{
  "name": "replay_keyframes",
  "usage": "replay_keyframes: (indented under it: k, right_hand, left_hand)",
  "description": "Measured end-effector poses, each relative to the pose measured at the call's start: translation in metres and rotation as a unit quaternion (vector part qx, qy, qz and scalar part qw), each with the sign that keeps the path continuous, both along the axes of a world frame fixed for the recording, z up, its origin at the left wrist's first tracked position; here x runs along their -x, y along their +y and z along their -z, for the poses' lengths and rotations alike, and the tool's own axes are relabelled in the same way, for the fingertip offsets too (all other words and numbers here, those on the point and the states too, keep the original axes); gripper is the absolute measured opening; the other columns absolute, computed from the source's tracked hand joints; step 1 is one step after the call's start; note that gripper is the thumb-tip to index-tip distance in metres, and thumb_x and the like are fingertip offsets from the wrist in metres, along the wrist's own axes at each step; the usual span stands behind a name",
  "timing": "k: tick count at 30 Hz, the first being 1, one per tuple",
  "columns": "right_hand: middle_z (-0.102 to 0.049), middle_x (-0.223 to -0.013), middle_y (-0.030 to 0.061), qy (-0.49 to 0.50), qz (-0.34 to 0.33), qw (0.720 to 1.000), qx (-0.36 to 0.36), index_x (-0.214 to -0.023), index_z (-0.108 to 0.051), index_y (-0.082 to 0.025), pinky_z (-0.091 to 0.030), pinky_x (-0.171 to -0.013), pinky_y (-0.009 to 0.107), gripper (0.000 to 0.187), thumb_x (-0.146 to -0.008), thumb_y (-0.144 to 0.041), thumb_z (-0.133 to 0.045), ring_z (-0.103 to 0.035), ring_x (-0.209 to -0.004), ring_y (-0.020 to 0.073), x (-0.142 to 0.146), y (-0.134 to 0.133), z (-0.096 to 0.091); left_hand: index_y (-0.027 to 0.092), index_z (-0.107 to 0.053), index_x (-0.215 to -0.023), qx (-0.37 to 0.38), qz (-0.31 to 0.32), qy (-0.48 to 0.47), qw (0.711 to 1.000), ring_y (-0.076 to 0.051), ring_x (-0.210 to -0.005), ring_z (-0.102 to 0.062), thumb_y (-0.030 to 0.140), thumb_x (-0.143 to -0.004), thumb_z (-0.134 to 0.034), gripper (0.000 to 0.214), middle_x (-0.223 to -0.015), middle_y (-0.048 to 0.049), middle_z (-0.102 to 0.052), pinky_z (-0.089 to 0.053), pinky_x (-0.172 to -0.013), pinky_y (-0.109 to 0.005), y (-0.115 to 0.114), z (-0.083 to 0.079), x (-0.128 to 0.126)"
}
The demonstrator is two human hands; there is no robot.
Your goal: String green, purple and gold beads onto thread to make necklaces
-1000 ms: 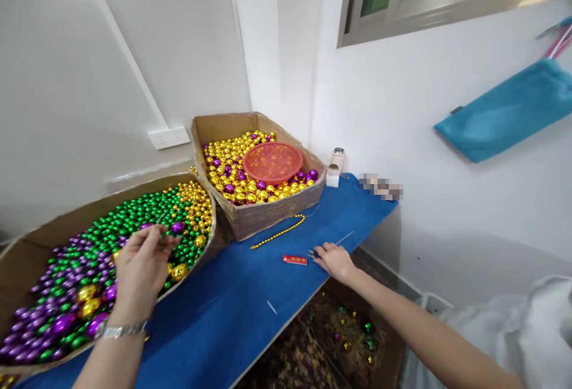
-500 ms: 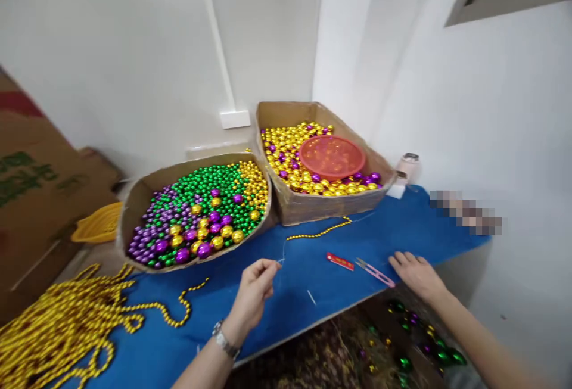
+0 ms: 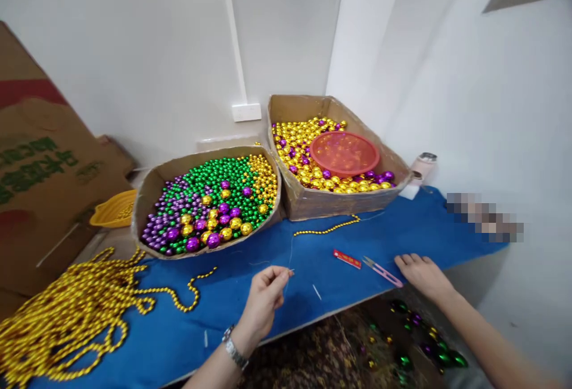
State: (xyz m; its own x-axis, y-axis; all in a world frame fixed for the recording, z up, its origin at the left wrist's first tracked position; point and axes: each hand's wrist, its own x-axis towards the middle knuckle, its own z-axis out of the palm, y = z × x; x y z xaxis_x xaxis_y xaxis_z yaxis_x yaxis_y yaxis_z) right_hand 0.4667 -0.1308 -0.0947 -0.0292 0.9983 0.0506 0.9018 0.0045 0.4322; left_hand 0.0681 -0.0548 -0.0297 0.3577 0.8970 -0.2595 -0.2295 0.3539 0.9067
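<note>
My left hand (image 3: 267,295), with a watch on its wrist, pinches a thin pale thread (image 3: 291,252) between thumb and forefinger above the blue tabletop. The thread runs up toward a short string of gold beads (image 3: 326,227) in front of the boxes. My right hand (image 3: 422,277) lies on the table's front edge with its fingers stretched out, holding nothing. Just left of it are pink thread snips (image 3: 384,272) and a small red packet (image 3: 347,259). A thin white stick (image 3: 317,292) lies between my hands.
One cardboard box (image 3: 210,255) holds green, purple and gold beads. Another box (image 3: 344,205) has larger gold and purple beads and a red basket (image 3: 345,153). Gold bead strands (image 3: 67,317) pile at left. A pink bottle (image 3: 424,167) stands behind; loose beads (image 3: 404,360) lie below.
The view has shifted left, so things appear further right. My left hand keeps its pinch on the thread, and my right hand stays resting at the table edge.
</note>
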Motion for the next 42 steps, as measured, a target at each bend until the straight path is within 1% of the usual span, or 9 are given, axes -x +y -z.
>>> replay_keyframes:
  k: [7,11,14,17,18,21,24,31,42]
  right_hand:
    - [-0.060,-0.087,0.0011,0.023,0.049,0.998,0.040,-0.092,-0.059,-0.014,-0.043,-0.077,0.034,0.013,-0.090,-0.025,-0.052,-0.057,-0.082,0.0155,0.007,-0.003,-0.009]
    - [-0.062,-0.083,0.0072,0.064,0.061,0.996,0.001,-0.087,-0.060,-0.016,-0.043,-0.070,0.032,0.014,-0.084,-0.008,-0.049,-0.058,-0.080,0.0201,0.014,0.000,-0.025]
    - [-0.064,-0.081,0.0105,0.117,0.053,0.991,-0.046,-0.094,-0.061,-0.017,-0.044,-0.064,0.031,0.023,-0.087,-0.011,-0.040,-0.059,-0.076,0.0216,0.044,0.006,-0.037]
    - [-0.065,-0.096,0.0088,0.191,-0.001,0.978,-0.077,-0.108,-0.059,-0.021,-0.047,-0.075,0.028,0.029,-0.094,-0.024,-0.035,-0.061,-0.089,0.0182,0.105,0.007,-0.053]
    - [-0.065,-0.097,0.0073,0.226,-0.030,0.970,-0.084,-0.111,-0.058,-0.023,-0.047,-0.077,0.026,0.030,-0.095,-0.026,-0.033,-0.061,-0.090,0.0168,0.129,0.005,-0.060]
    - [-0.065,-0.094,0.0067,0.453,-0.132,0.877,-0.087,-0.113,-0.058,-0.025,-0.049,-0.074,0.028,0.030,-0.095,-0.026,-0.034,-0.062,-0.084,0.0171,0.193,-0.004,-0.079]
    - [-0.064,-0.085,0.0047,0.533,-0.145,0.831,-0.058,-0.112,-0.059,-0.025,-0.050,-0.067,0.027,0.029,-0.095,-0.027,-0.035,-0.063,-0.075,0.0159,0.229,-0.010,-0.087]
    - [-0.062,-0.080,0.0040,0.599,-0.142,0.784,-0.079,-0.107,-0.061,-0.023,-0.049,-0.066,0.026,0.026,-0.095,-0.027,-0.039,-0.061,-0.072,0.0148,0.242,-0.007,-0.079]
    - [-0.063,-0.082,0.0050,0.599,-0.146,0.781,-0.101,-0.107,-0.062,-0.022,-0.050,-0.067,0.026,0.025,-0.094,-0.028,-0.041,-0.062,-0.072,0.0147,0.246,-0.008,-0.078]
  left_hand:
    - [0.012,-0.065,-0.079,0.016,0.017,0.002,1.000,-0.002,-0.042,-0.018,0.043,-0.069,-0.073,0.033,-0.052,0.0088,-0.033,-0.014,-0.038,-0.017,0.000,0.005,0.001]
    - [0.013,-0.065,-0.078,0.020,0.007,0.001,1.000,-0.002,-0.041,-0.019,0.043,-0.069,-0.073,0.033,-0.052,0.0088,-0.033,-0.014,-0.038,-0.018,-0.004,0.004,-0.002]
    - [0.013,-0.065,-0.077,0.017,-0.002,-0.003,1.000,-0.002,-0.041,-0.019,0.044,-0.067,-0.074,0.034,-0.051,0.0087,-0.034,-0.014,-0.038,-0.018,-0.007,0.002,-0.006]
    - [0.013,-0.065,-0.075,0.007,-0.019,0.004,1.000,-0.002,-0.041,-0.021,0.046,-0.066,-0.074,0.035,-0.053,0.0078,-0.037,-0.014,-0.038,-0.018,-0.009,0.002,-0.008]
    - [0.013,-0.065,-0.075,0.000,-0.025,0.011,1.000,-0.002,-0.041,-0.023,0.046,-0.066,-0.074,0.035,-0.053,0.0074,-0.038,-0.015,-0.038,-0.019,-0.009,0.002,-0.008]
    - [0.013,-0.066,-0.076,-0.023,-0.035,0.026,0.999,-0.003,-0.042,-0.025,0.047,-0.068,-0.072,0.035,-0.053,0.0067,-0.040,-0.017,-0.039,-0.019,-0.012,0.002,-0.006]
    - [0.013,-0.066,-0.080,-0.039,-0.035,0.032,0.998,-0.004,-0.042,-0.025,0.047,-0.070,-0.070,0.035,-0.052,0.0065,-0.040,-0.017,-0.040,-0.020,-0.013,0.002,-0.004]
    - [0.014,-0.067,-0.079,-0.080,-0.046,0.060,0.994,-0.006,-0.045,-0.026,0.045,-0.073,-0.067,0.032,-0.052,0.0050,-0.042,-0.020,-0.043,-0.021,-0.016,0.004,-0.001]
    - [0.014,-0.069,-0.081,-0.117,-0.043,0.097,0.987,-0.008,-0.050,-0.029,0.043,-0.075,-0.065,0.030,-0.056,0.0017,-0.045,-0.023,-0.045,-0.021,-0.018,0.005,0.001]
